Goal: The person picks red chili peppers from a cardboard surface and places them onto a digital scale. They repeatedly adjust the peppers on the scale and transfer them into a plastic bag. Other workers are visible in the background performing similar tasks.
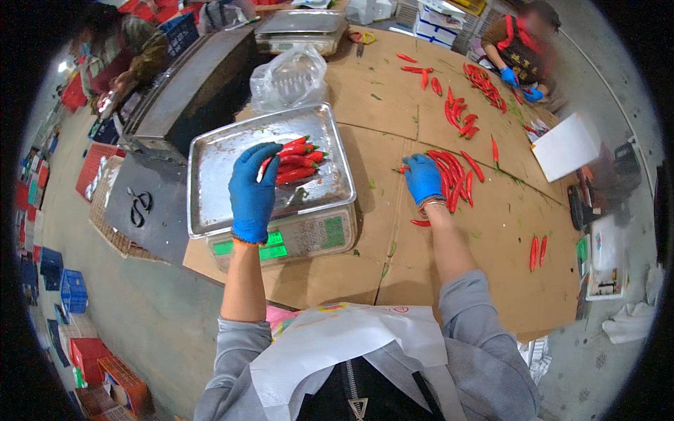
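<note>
Blue gloves cover both hands. My left hand [255, 192] curls around the left ends of a bunch of red chili peppers [297, 160] above the metal tray [210, 213] of a digital scale [310, 231]. Whether the bunch rests on the tray under my fingers is hard to tell. To the right, my right hand [423, 179] lies on the left side of a pile of red chili peppers [454, 176] on the cardboard-covered table [489, 231]; its fingertips point away from me, and what is under the palm is hidden. A single chili [420, 223] lies near my right wrist.
Behind the scale lies a clear plastic bag [289, 76], with a second scale [300, 31] and scissors [361, 41] beyond. Black scissors [139, 205] lie at left. More chilies [458, 113] are spread farther back. A co-worker's blue-gloved hands [509, 77] are at the far right; another person stands upper left.
</note>
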Tool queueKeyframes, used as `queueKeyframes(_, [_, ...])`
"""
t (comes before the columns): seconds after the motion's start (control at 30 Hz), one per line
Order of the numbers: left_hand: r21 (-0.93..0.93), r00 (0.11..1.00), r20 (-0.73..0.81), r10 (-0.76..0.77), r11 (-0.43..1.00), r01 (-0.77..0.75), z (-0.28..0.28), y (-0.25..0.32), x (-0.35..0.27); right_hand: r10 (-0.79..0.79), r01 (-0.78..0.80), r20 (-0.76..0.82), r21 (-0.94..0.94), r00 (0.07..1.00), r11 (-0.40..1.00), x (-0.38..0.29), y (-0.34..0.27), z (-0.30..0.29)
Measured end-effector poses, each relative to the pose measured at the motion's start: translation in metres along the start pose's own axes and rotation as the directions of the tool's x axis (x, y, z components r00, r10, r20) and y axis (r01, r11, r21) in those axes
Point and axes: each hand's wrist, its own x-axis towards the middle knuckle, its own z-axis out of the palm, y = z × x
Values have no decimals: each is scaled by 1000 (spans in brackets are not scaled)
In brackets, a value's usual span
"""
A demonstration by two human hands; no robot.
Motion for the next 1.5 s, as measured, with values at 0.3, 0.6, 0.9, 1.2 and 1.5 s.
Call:
queueKeyframes(0.3, [-345, 981, 105, -160, 920, 187, 5, 42, -43, 211, -173, 146, 978, 967, 117, -20, -86, -72])
queueKeyframes(0.6, [-567, 624, 754, -203, 277, 776, 26, 84, -72, -64, -523, 551, 739, 832, -426, -98, -184, -107])
queueKeyframes(0.9, [148, 958, 175, 227, 956, -254, 2, 15, -8, -224, -552, 548, 832, 806, 52, -115, -181, -106])
queueKeyframes(1.2, [237, 954, 282, 102, 956, -173, 13, -13, 2, 5, -515, 519, 847, 855, 132, -113, -126, -100])
queueKeyframes(1.5, [-44, 955, -296, -5, 999, -9, -51, 22, -17, 360, -361, -13, -46, 933, 932, -69, 8, -20])
